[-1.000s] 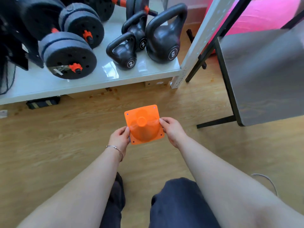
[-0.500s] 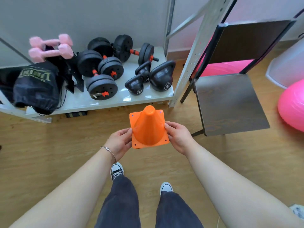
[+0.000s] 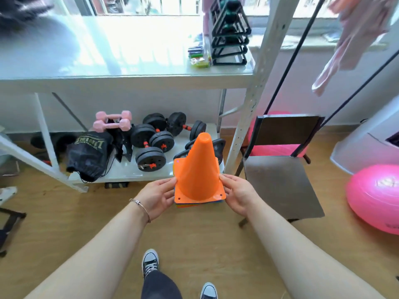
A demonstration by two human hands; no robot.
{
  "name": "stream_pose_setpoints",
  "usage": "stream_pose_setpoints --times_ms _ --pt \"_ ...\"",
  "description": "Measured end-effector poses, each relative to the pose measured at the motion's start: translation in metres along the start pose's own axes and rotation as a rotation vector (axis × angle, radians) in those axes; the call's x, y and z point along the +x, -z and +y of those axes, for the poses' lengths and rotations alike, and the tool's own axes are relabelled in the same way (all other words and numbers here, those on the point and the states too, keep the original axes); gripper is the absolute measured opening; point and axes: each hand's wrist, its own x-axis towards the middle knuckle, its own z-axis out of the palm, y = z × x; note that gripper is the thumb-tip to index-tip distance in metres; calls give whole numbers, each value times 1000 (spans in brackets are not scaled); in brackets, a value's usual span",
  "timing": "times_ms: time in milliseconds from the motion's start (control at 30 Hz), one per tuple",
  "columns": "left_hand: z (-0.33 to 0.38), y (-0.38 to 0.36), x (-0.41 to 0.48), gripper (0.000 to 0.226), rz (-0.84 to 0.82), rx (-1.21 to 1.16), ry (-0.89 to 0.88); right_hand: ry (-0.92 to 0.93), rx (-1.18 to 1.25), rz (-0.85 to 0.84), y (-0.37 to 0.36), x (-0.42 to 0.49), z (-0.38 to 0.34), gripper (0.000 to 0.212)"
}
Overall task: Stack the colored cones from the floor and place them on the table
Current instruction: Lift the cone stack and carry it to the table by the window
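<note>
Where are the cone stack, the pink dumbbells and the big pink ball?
cone stack (image 3: 199, 169), head view, orange top cone's side
pink dumbbells (image 3: 112, 121), head view, handles
pink exercise ball (image 3: 375, 197), head view, upper surface

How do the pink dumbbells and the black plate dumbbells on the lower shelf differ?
The pink dumbbells are smooth one-piece shapes; the black plate dumbbells have round plates with orange collars. The pink dumbbells lie stacked on a black stand, while the black plate dumbbells rest directly on the lower shelf. There are more black ones.

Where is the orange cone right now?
The orange cone is mid-frame, held upright between the left hand and right hand, before the lower shelf.
</note>
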Motion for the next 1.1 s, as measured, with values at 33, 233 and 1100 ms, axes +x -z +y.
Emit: stream_pose_setpoints --times_ms 33,233,1100 --pt "9 -3 -5 35 12 8 -16 13 -15 0 -7 -2 -7 39" --pt "54 -10 -21 28 107 83 -139 106 -108 11 -50 -5 -41 31" --pt "263 102 -39 29 273 188 -309 360 -338 222 -307 57 -90 27"
